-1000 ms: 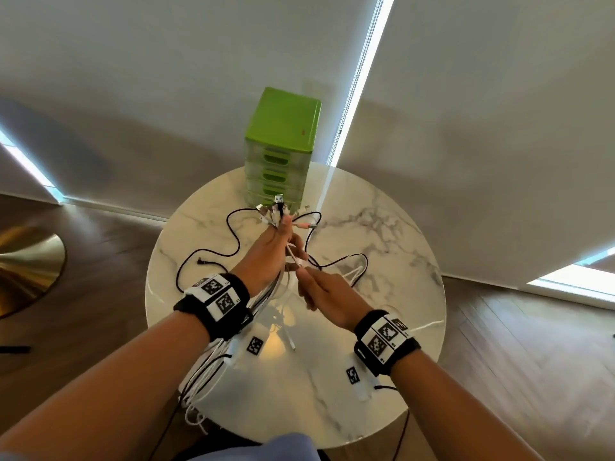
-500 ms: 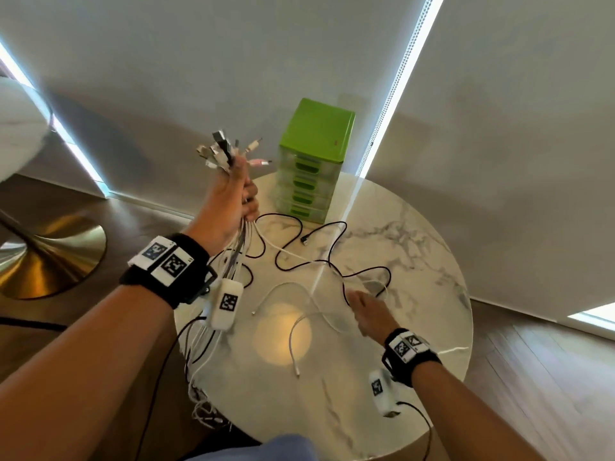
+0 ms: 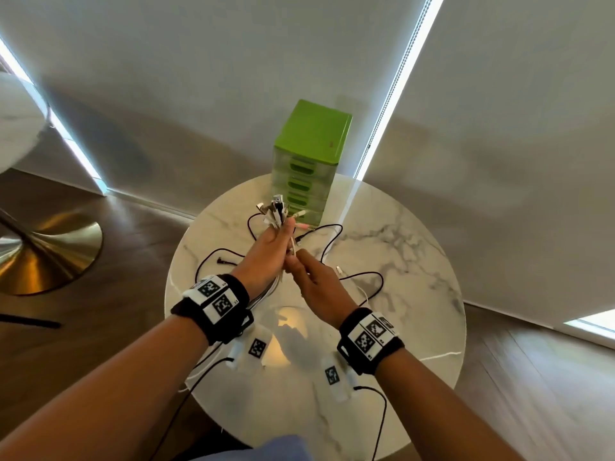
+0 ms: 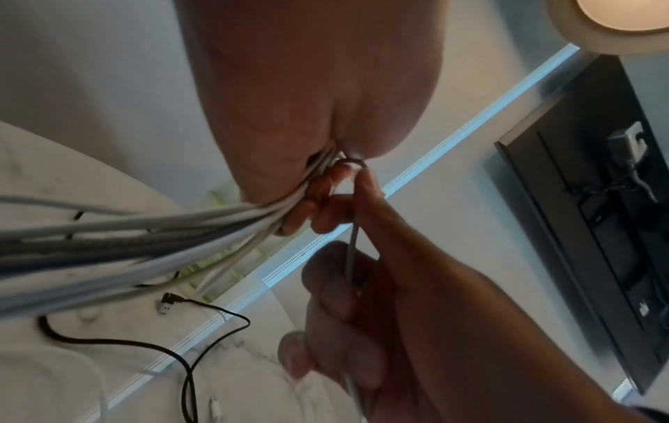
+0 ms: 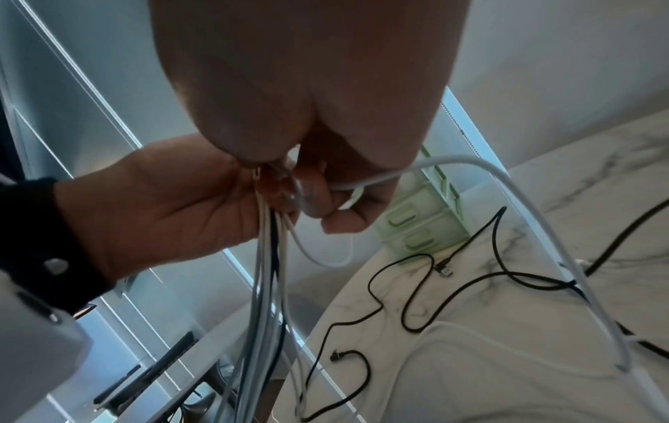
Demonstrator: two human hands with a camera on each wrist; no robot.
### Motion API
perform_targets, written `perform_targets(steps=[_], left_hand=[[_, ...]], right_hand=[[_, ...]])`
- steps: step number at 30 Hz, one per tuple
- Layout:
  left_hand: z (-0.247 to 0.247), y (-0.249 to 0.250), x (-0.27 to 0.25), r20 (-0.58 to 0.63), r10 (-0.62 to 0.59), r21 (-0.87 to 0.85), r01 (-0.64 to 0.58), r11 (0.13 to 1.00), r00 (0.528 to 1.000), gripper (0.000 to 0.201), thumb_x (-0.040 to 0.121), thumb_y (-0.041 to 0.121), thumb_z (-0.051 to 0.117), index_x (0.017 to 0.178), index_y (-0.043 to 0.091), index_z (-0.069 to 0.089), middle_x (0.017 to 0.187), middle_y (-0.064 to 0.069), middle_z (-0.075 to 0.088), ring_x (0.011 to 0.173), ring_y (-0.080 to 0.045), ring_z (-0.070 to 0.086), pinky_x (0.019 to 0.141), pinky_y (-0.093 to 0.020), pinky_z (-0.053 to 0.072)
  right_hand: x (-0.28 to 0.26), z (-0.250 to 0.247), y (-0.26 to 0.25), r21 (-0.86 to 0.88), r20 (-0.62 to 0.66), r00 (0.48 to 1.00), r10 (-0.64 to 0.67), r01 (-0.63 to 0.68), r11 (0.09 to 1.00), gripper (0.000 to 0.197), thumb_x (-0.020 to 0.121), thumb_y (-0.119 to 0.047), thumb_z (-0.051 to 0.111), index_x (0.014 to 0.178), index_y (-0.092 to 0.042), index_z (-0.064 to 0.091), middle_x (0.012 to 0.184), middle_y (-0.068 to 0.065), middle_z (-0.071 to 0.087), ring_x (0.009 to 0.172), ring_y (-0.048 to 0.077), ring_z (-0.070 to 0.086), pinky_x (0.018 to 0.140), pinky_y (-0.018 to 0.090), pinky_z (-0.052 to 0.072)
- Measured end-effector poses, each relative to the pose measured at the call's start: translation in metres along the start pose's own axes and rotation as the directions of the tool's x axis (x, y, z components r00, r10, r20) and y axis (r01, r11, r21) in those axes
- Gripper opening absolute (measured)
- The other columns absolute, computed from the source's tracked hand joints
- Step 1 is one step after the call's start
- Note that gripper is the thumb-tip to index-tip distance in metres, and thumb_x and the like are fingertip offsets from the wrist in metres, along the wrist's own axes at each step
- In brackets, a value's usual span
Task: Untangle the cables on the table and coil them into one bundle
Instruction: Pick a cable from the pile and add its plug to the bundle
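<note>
My left hand [image 3: 278, 239] grips a bundle of cables [image 4: 144, 237] above the marble table [image 3: 416, 327]. Their plug ends [image 3: 276, 209] stick up out of the fist, and the white and grey strands hang down past my wrist [image 5: 266, 286]. My right hand [image 3: 296, 262] sits right against the left one and pinches a white cable [image 5: 470, 167] at the fist. That cable arcs down to the tabletop. Loose black cables [image 3: 332, 242] [image 5: 405, 286] and another white one [image 3: 364, 296] lie on the table.
A green drawer unit [image 3: 311, 168] stands at the table's far edge, just behind my hands. Window blinds hang behind the table. A second table with a brass base [image 3: 43, 254] is on the floor to the left.
My left hand has come down from up at the left to over the table with the bundle. My right hand has lifted off the table and brought a white cable to the left fist.
</note>
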State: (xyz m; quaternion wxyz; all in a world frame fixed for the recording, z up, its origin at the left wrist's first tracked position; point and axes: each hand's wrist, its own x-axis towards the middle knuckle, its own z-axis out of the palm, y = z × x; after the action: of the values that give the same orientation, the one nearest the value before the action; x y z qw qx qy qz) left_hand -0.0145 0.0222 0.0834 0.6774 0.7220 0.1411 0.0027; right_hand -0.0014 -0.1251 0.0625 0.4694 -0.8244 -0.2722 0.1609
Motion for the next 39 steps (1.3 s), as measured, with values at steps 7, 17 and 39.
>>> perform_targets(steps=[7, 17, 39], left_hand=[[-0.024, 0.017, 0.015, -0.187, 0.022, -0.359, -0.090, 0.929, 0.982, 0.031, 0.111, 0.038, 0.036, 0.103, 0.013, 0.054, 0.079, -0.002, 0.055, 0.072, -0.028, 0.068, 0.074, -0.047, 0.061], [-0.045, 0.043, 0.011, -0.066, 0.146, -0.318, -0.159, 0.935, 0.987, 0.027, 0.109, 0.038, 0.041, 0.092, 0.025, 0.057, 0.063, 0.009, 0.035, 0.053, -0.009, 0.028, 0.051, -0.025, 0.027], [0.010, -0.001, -0.003, 0.084, -0.135, -0.472, 0.159, 0.867, 0.987, 0.023, 0.099, 0.005, 0.039, 0.093, 0.010, 0.061, 0.066, 0.002, 0.052, 0.054, -0.008, 0.042, 0.052, -0.026, 0.032]], right_hand=[[-0.026, -0.009, 0.042, -0.015, 0.306, 0.943, 0.135, -0.137, 0.990, 0.055, 0.107, -0.052, 0.030, 0.081, -0.011, 0.054, 0.061, -0.007, 0.049, 0.055, 0.010, 0.043, 0.061, 0.025, 0.041], [-0.012, -0.038, 0.095, -0.406, 0.173, 0.940, 0.293, -0.203, 0.891, 0.059, 0.095, -0.071, 0.025, 0.072, -0.024, 0.052, 0.070, -0.005, 0.060, 0.070, 0.019, 0.058, 0.082, 0.045, 0.051], [0.026, -0.019, -0.003, 0.003, 0.054, 0.996, -0.075, 0.075, 0.997, 0.021, 0.109, -0.032, 0.036, 0.123, -0.021, 0.046, 0.096, -0.001, 0.069, 0.085, 0.013, 0.067, 0.078, 0.038, 0.054]])
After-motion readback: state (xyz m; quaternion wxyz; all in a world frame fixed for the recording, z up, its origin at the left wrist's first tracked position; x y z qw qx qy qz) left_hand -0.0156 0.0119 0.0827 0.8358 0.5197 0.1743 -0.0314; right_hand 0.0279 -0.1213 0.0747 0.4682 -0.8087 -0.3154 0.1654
